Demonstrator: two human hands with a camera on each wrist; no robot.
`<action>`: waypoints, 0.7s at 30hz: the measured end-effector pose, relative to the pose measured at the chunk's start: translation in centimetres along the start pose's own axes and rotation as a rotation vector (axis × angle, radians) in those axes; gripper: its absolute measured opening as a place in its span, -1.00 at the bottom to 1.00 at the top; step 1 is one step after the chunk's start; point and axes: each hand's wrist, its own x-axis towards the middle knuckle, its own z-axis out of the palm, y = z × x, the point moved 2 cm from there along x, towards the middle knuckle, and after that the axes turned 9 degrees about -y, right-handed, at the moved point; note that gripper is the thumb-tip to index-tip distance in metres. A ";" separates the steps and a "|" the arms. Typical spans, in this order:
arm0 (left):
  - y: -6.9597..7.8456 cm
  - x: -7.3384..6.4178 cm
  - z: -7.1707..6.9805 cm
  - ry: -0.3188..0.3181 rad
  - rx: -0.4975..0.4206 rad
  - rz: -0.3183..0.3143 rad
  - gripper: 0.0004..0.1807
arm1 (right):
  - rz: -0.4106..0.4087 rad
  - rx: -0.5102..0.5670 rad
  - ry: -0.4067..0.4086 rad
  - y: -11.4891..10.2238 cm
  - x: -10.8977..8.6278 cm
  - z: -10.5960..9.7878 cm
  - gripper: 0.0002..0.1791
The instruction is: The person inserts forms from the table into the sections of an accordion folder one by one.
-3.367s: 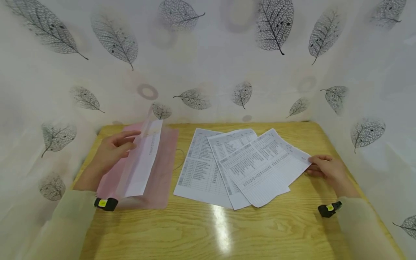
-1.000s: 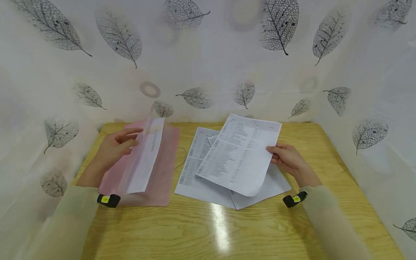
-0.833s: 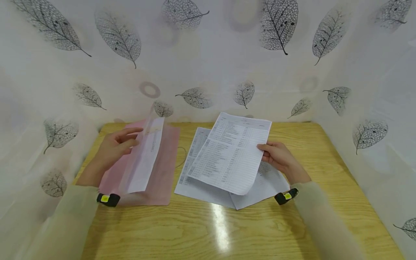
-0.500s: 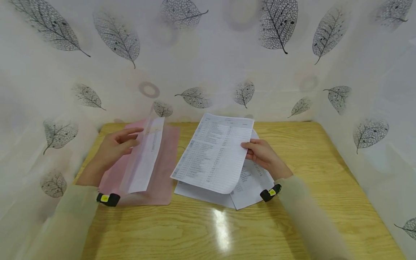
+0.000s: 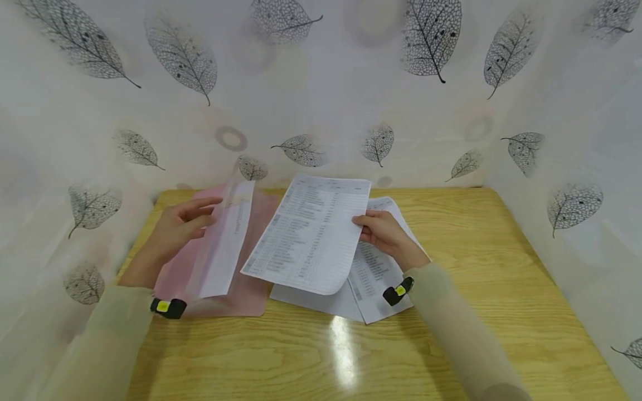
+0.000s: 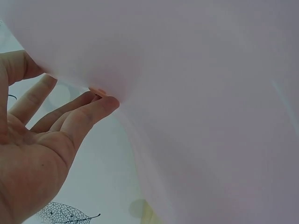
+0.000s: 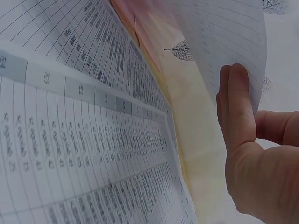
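Note:
My left hand [image 5: 173,234] pinches the lifted translucent cover of a pink plastic folder [image 5: 248,298], its fingertips at the film's edge in the left wrist view. Inside the raised cover stands a white paper [image 5: 228,253]. A printed sheet [image 5: 311,236] is held at its right edge between the thumb and fingers of my right hand [image 5: 388,236]. That sheet is raised over the table, and its left corner overlaps the folder's right side in the head view. Beneath it, two printed sheets [image 5: 378,273] lie fanned on the table, partly hidden.
The wooden table [image 5: 281,356] has a bright light reflection near its front. A pale cloth with leaf prints [image 5: 321,78] hangs along the back and both sides. Each wrist carries a black strap with a yellow mark [image 5: 163,306].
My right hand has lifted the top sheet from the fanned pile, turned it more upright, and carried it left toward the folder. My left hand keeps holding the folder cover up.

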 end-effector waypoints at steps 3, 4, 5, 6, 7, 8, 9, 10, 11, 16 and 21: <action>0.0 0.0 0.1 -0.002 -0.002 -0.001 -0.48 | 0.000 -0.003 0.000 0.1 0.5 0.5 -0.50; 0.0 0.0 0.1 -0.001 -0.003 -0.001 -0.49 | 0.000 -0.005 -0.001 0.1 0.7 0.6 -0.50; 0.0 0.0 0.1 0.000 -0.002 -0.001 -0.49 | 0.002 -0.006 -0.001 0.1 0.9 0.8 -0.50; 0.1 0.0 0.1 0.001 -0.002 -0.002 -0.49 | 0.002 -0.004 -0.004 0.1 1.0 1.0 -0.50; 0.1 0.0 0.1 0.002 -0.002 -0.001 -0.49 | 0.001 -0.004 -0.007 0.1 1.2 1.2 -0.50; 0.1 0.0 0.1 0.005 -0.002 -0.003 -0.49 | 0.001 -0.009 -0.011 0.1 1.3 1.5 -0.50; 0.1 0.0 0.1 0.005 -0.003 -0.002 -0.49 | 0.002 -0.014 -0.013 0.0 1.4 1.7 -0.50; 0.1 -0.1 0.1 0.006 -0.004 -0.003 -0.49 | 0.003 -0.021 -0.014 0.0 1.5 1.9 -0.50; 0.1 -0.1 0.1 0.006 -0.004 -0.004 -0.49 | 0.006 -0.029 -0.014 -0.1 1.6 2.0 -0.51; 0.2 -0.1 0.2 0.002 -0.002 -0.014 -0.48 | 0.024 -0.056 -0.025 -0.1 2.1 2.7 -0.51; 0.3 -0.2 0.2 -0.003 -0.002 -0.021 -0.47 | 0.043 -0.066 -0.027 0.0 2.7 3.4 -0.51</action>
